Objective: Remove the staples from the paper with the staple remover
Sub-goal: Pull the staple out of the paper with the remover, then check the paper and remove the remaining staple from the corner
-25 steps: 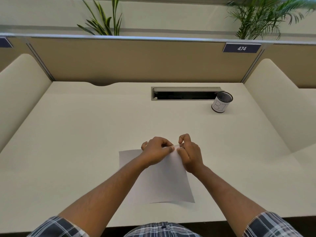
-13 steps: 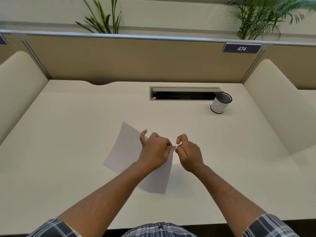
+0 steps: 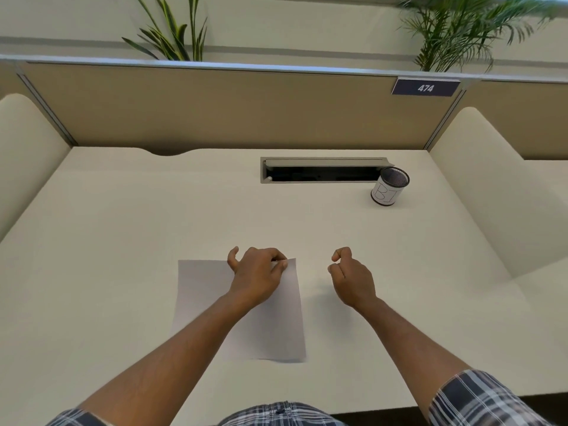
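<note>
L hand point(image 3: 258, 276) on paper point(image 3: 276, 327), R hand point(image 3: 350, 278) apart, curled.

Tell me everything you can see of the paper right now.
The paper is a plain white sheet, seemingly unmarked, lying flat on the desk, its long sides running away from the person. The left hand holds its far right corner. The left forearm crosses over it. No staple is discernible. The right hand is clear of it.
</note>
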{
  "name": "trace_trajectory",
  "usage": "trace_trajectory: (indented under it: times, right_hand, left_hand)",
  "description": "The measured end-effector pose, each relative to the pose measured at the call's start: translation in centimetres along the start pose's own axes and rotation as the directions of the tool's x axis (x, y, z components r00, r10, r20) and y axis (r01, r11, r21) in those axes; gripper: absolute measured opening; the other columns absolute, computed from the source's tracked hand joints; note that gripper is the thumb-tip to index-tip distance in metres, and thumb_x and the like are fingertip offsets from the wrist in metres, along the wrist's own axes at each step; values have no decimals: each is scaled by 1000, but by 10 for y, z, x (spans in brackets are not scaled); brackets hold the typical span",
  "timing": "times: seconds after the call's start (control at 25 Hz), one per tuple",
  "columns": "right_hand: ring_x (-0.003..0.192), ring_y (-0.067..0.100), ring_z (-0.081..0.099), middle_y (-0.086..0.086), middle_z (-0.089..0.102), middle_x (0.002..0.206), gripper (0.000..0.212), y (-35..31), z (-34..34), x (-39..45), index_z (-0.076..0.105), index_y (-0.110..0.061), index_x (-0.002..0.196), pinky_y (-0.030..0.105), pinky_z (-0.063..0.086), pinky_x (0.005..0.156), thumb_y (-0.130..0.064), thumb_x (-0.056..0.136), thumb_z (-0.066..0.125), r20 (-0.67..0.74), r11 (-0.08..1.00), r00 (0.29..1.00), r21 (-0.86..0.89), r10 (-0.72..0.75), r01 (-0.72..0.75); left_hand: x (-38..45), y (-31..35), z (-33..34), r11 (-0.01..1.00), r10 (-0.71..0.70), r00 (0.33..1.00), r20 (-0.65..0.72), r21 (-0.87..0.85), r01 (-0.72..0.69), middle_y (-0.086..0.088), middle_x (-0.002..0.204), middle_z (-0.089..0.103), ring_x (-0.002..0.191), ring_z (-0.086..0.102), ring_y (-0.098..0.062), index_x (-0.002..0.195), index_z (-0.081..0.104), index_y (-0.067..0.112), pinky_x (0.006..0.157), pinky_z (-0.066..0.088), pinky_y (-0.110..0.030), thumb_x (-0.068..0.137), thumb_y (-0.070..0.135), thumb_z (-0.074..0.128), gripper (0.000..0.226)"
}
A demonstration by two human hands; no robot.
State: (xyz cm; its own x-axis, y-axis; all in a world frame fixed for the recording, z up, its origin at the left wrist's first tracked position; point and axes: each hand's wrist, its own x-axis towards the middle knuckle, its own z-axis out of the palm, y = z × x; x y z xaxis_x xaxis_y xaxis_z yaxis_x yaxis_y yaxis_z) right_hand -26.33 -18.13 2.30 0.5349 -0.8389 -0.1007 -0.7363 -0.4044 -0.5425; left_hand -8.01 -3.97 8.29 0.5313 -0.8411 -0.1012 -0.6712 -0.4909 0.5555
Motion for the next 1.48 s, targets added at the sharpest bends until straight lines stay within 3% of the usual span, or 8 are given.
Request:
trace_trajectory:
  times: [0.16,0.4,0.64,0.8,0.96,1.16,1.32,1.48]
  right_hand:
    - [70,30,61,-1,59,70,22,23,-2,25,43,-15,115,37,46,67,-27,96,40,-16,981,995,-166,103,-105]
    - [69,30,56,5,67,82,29,66,-31,75,44,-10,116,34,42,67,-30,96,39,-79,917,979,-343,189,-204]
    - [63,29,54,-3,57,66,33,88,-34,106,41,-10,121,38,36,74,-32,97,34,-19,780,998,-623,59,-58]
    - [79,30,67,3,71,84,38,96,-27,109,49,-7,122,42,41,82,-35,98,39,22,748,999,-662,-42,46]
    - [87,28,66,-2,67,103,42,104,-32,106,54,-9,119,43,41,86,-41,95,39,63,723,997,-687,-38,71]
    - [87,28,68,-2,67,100,34,108,-33,95,47,-8,119,38,39,81,-29,92,43,45,793,998,-610,48,-11]
    - [97,30,64,1,61,104,22,110,-24,78,39,-6,118,40,37,89,-14,97,42,1,957,987,-243,163,-158]
    - [101,27,58,3,57,113,20,106,-12,49,44,-9,116,39,45,91,-8,97,49,-32,985,986,55,165,-163]
  left_hand:
    - [7,-12,3,1000,-21,1000,-18,-1,21,22,98,70,115,56,-6,102,70,35,117,0,-48,101,38,51,19]
    - [34,-15,-3,999,-37,997,-74,-1,37,21,95,69,115,58,-8,101,72,34,116,1,-45,101,37,53,19]
    - [57,-17,-3,998,-56,996,-66,-24,55,25,89,63,114,59,-10,98,72,35,116,2,-45,100,36,56,17]
    - [64,-18,0,998,-56,997,-56,-38,54,25,89,63,114,59,-10,98,72,35,116,1,-45,100,37,56,17]
    - [62,-17,1,998,-47,998,-51,-53,45,24,89,64,113,60,-10,97,72,35,116,0,-45,100,37,56,17]
    - [58,-15,-2,998,-32,998,-61,-60,29,24,89,64,112,61,-8,98,73,33,116,1,-46,100,37,56,17]
    - [51,-15,-6,997,-28,997,-74,-67,23,24,88,63,112,60,-9,98,72,33,116,2,-46,100,37,56,17]
    - [41,-16,-7,997,-32,996,-79,-69,26,24,88,64,110,60,-7,97,72,34,116,2,-47,100,37,55,17]
